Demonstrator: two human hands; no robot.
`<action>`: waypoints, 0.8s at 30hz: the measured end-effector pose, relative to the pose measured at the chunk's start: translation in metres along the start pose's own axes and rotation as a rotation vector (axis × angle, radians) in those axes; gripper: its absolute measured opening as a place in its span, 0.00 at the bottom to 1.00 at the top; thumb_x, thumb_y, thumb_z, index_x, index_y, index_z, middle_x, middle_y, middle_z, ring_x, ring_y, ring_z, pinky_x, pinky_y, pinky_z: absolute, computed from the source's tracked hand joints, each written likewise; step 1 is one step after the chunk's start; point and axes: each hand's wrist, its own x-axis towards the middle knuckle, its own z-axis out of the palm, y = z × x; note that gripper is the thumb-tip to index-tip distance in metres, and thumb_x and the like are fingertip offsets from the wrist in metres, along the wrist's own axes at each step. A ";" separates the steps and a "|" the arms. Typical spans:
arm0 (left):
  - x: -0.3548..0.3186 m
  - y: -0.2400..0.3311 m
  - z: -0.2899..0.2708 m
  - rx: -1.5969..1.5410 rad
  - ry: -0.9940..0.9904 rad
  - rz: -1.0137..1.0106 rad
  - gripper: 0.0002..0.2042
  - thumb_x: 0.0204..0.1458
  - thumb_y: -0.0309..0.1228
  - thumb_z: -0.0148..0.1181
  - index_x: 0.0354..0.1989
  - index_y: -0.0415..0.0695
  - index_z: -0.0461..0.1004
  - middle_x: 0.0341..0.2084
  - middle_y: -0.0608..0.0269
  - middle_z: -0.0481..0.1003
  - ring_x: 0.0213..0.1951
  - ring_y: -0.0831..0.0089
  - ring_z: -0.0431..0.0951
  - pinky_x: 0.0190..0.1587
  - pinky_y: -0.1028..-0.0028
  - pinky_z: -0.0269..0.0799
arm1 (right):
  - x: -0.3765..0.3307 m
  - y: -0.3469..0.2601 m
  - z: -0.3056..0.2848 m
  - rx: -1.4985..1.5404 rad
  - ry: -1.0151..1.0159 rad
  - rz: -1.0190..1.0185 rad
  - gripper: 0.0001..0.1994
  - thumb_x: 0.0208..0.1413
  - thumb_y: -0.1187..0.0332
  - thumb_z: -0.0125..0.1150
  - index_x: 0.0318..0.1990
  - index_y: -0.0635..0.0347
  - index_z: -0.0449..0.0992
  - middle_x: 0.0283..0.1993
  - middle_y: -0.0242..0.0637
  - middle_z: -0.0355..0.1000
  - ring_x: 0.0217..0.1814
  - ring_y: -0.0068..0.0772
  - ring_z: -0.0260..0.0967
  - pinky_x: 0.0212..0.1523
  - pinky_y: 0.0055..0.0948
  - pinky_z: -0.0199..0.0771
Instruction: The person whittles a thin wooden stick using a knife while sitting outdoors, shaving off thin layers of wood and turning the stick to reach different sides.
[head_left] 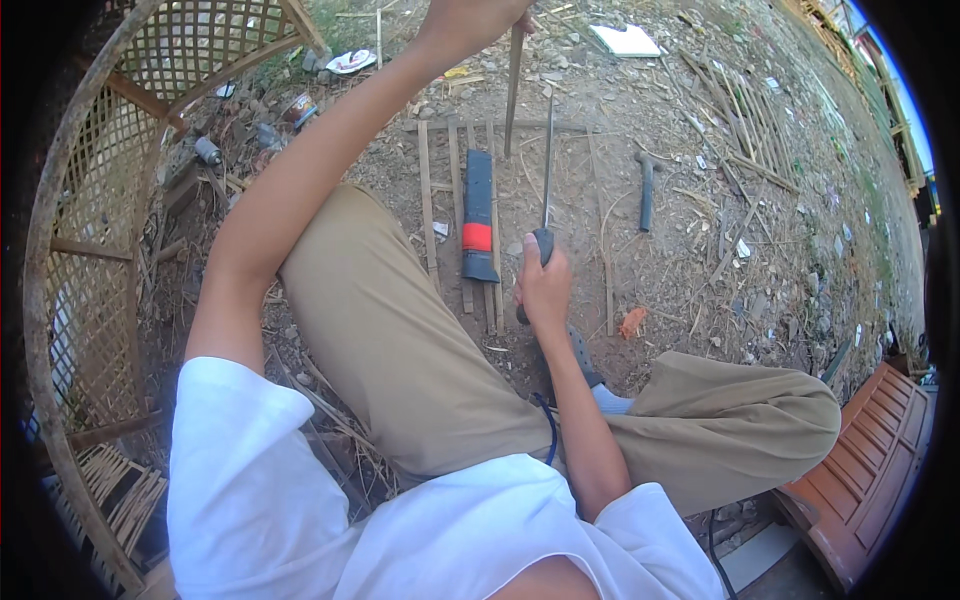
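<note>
Wooden strip (513, 88): upper centre, long axis near-vertical, top end pinched in left hand (470, 28). Knife (548, 190): centre, upright, clasped in right hand (545, 287) below; runs just right of strip, apparently apart.

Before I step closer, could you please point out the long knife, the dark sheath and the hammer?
Long knife (547, 195): head view, on the blade.
Dark sheath (478, 206): head view, above its red band.
Hammer (646, 200): head view, on the handle.
</note>
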 end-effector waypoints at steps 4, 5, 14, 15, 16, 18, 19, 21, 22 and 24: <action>0.001 0.022 -0.003 -0.104 -0.006 -0.012 0.10 0.58 0.26 0.64 0.32 0.35 0.69 0.23 0.58 0.75 0.26 0.72 0.82 0.29 0.72 0.80 | 0.027 0.030 0.011 -0.243 0.043 -0.156 0.20 0.67 0.57 0.59 0.35 0.71 0.72 0.24 0.55 0.73 0.28 0.59 0.76 0.32 0.50 0.73; 0.000 0.030 -0.010 -0.094 -0.015 -0.004 0.10 0.58 0.26 0.64 0.32 0.35 0.69 0.23 0.58 0.75 0.26 0.72 0.82 0.29 0.72 0.80 | 0.030 0.040 0.017 -0.227 0.042 -0.157 0.20 0.67 0.57 0.59 0.35 0.71 0.72 0.24 0.55 0.73 0.28 0.59 0.76 0.32 0.50 0.73; 0.009 0.030 -0.039 -0.148 0.178 0.106 0.12 0.64 0.30 0.60 0.32 0.37 0.68 0.22 0.60 0.74 0.24 0.74 0.78 0.27 0.75 0.78 | 0.038 0.095 0.005 -0.406 0.014 -0.029 0.21 0.65 0.57 0.60 0.42 0.74 0.76 0.37 0.70 0.77 0.45 0.73 0.76 0.46 0.58 0.75; 0.016 0.022 -0.051 -0.176 0.153 0.128 0.14 0.64 0.33 0.64 0.37 0.32 0.72 0.26 0.55 0.80 0.30 0.70 0.85 0.33 0.75 0.83 | 0.040 0.102 0.005 -0.409 0.017 0.000 0.21 0.64 0.57 0.61 0.43 0.74 0.76 0.38 0.70 0.77 0.45 0.73 0.76 0.47 0.59 0.75; 0.017 0.031 -0.055 -0.156 0.166 0.099 0.15 0.63 0.33 0.65 0.34 0.33 0.70 0.25 0.55 0.78 0.28 0.68 0.85 0.32 0.72 0.85 | 0.042 0.108 0.002 -0.411 0.027 0.037 0.21 0.64 0.57 0.61 0.43 0.74 0.76 0.38 0.70 0.77 0.46 0.73 0.76 0.48 0.59 0.75; 0.017 0.036 -0.061 -0.146 0.185 0.063 0.15 0.63 0.33 0.65 0.33 0.35 0.70 0.25 0.55 0.78 0.25 0.71 0.83 0.30 0.75 0.83 | 0.045 0.110 -0.001 -0.380 0.044 0.043 0.21 0.64 0.57 0.61 0.43 0.74 0.76 0.38 0.70 0.77 0.46 0.73 0.76 0.47 0.58 0.75; 0.018 0.033 -0.062 -0.125 0.196 0.060 0.15 0.63 0.34 0.65 0.33 0.35 0.69 0.26 0.54 0.78 0.24 0.72 0.82 0.29 0.76 0.82 | 0.047 0.110 -0.002 -0.369 0.048 0.042 0.21 0.64 0.57 0.61 0.43 0.74 0.76 0.38 0.69 0.77 0.46 0.72 0.76 0.47 0.58 0.75; 0.016 0.026 -0.061 -0.085 0.180 0.063 0.15 0.63 0.34 0.66 0.34 0.35 0.69 0.28 0.53 0.78 0.23 0.74 0.81 0.28 0.77 0.80 | 0.045 0.091 0.000 -0.279 0.088 0.051 0.21 0.64 0.57 0.61 0.43 0.74 0.76 0.37 0.68 0.77 0.45 0.71 0.77 0.46 0.57 0.75; 0.014 0.022 -0.059 -0.092 0.169 0.026 0.14 0.63 0.32 0.65 0.34 0.35 0.69 0.28 0.53 0.78 0.24 0.72 0.82 0.28 0.75 0.82 | 0.044 0.079 0.000 -0.197 0.122 0.058 0.21 0.64 0.57 0.61 0.42 0.74 0.76 0.37 0.68 0.77 0.45 0.70 0.77 0.45 0.55 0.75; 0.008 0.025 -0.049 -0.100 0.155 -0.032 0.14 0.63 0.32 0.65 0.34 0.35 0.68 0.28 0.53 0.78 0.24 0.72 0.83 0.28 0.75 0.83 | 0.049 0.065 -0.006 -0.154 0.188 0.025 0.21 0.64 0.57 0.61 0.41 0.74 0.76 0.36 0.67 0.78 0.44 0.70 0.78 0.44 0.55 0.75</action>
